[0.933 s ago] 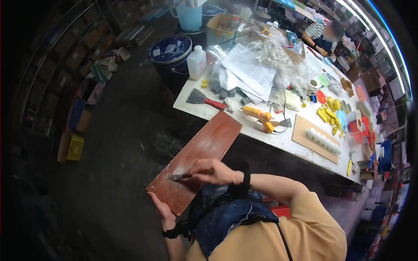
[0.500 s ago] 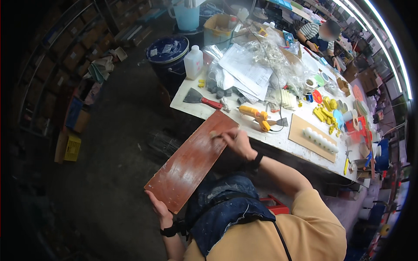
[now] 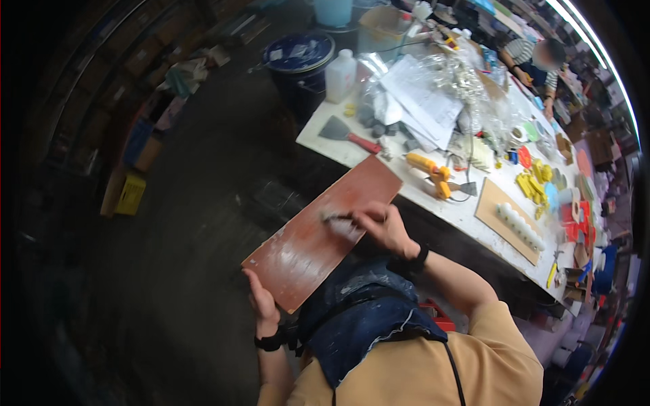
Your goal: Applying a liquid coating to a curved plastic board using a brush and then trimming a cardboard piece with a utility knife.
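A long reddish-brown board with pale, glossy smears slants across my lap, its far end at the table's edge. My left hand supports the near-left corner of the board, some fingers hidden behind it. Over the middle of the board, the fingers of my right hand close on a small greyish piece; blur hides its exact kind, and it appears to touch the board's face.
On the white table lie a red-handled scraper, a yellow glue gun, papers, plastic wrap and a strip of white balls on a board. A dark bucket stands at the table's left. Across the table sits another person.
My view has shifted, so the table and board appear further right. The small greyish piece has moved down the board, toward its middle. My left hand keeps its hold on the corner.
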The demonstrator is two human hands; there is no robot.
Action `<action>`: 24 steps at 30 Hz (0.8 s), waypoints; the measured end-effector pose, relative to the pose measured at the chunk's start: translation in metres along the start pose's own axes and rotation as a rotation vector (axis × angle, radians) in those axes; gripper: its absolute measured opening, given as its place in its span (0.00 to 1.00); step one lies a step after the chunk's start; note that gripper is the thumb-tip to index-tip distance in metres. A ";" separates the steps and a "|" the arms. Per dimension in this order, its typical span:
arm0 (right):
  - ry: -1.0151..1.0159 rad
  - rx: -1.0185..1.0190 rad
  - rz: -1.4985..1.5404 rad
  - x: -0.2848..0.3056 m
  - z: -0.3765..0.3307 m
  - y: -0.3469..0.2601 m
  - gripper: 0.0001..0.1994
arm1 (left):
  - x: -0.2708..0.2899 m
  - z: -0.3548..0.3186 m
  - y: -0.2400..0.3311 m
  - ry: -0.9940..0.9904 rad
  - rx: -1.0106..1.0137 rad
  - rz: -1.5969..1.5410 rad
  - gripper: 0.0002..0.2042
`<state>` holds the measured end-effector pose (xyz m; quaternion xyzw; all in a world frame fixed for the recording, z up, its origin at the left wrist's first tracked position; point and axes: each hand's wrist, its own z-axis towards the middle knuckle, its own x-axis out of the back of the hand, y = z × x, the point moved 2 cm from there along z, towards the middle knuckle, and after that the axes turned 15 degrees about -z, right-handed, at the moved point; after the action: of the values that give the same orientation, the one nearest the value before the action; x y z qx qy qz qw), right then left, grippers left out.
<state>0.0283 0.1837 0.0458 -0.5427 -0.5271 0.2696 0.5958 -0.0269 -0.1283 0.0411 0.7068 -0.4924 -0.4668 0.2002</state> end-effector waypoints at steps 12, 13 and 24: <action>-0.376 0.499 -0.058 -0.039 -0.019 -0.085 0.07 | -0.013 -0.003 0.008 -0.112 -0.024 0.054 0.34; -0.428 0.604 -0.020 -0.040 -0.021 -0.093 0.06 | -0.012 -0.003 0.009 -0.106 -0.026 0.053 0.34; -0.589 0.716 -0.044 -0.027 -0.028 -0.094 0.06 | -0.012 0.000 0.008 -0.188 0.070 -0.004 0.38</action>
<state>0.0229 0.1242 0.1281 -0.1917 -0.5590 0.5647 0.5761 -0.0316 -0.1210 0.0526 0.6674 -0.5238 -0.5138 0.1275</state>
